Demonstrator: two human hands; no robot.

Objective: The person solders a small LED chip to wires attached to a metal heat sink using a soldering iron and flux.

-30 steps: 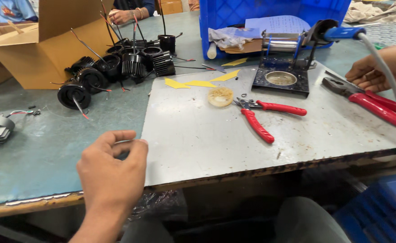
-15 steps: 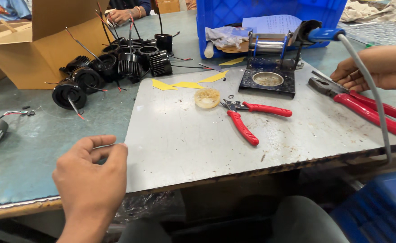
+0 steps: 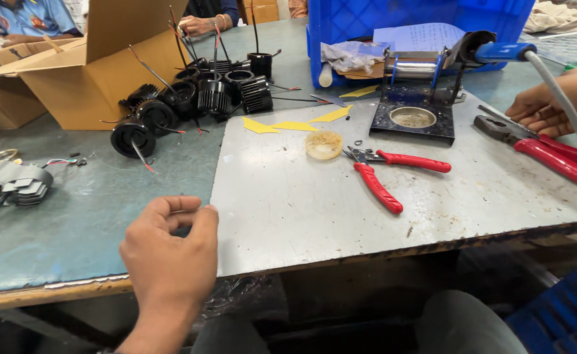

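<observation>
My left hand (image 3: 169,257) hovers at the near table edge, by the left border of the grey metal plate (image 3: 341,203). Its fingers are curled and its thumb and forefinger are pinched together, seemingly on a thin wire. My right hand (image 3: 554,99) lies at the far right, fingertips touching the head of large red-handled pliers (image 3: 551,154). I cannot tell whether it grips them. The grey cable of a blue-handled soldering iron (image 3: 501,51) crosses in front of that hand.
Red-handled cutters (image 3: 383,176), a small round yellowish tin (image 3: 323,144) and a black soldering stand (image 3: 414,119) sit on the plate. Black finned housings with wires (image 3: 203,95), a cardboard box (image 3: 98,65), a blue crate (image 3: 393,19) and another person's hand (image 3: 200,25) lie behind.
The view swung a little left, then back. My left hand stays curled at the near edge, and my right hand stays at the pliers' head.
</observation>
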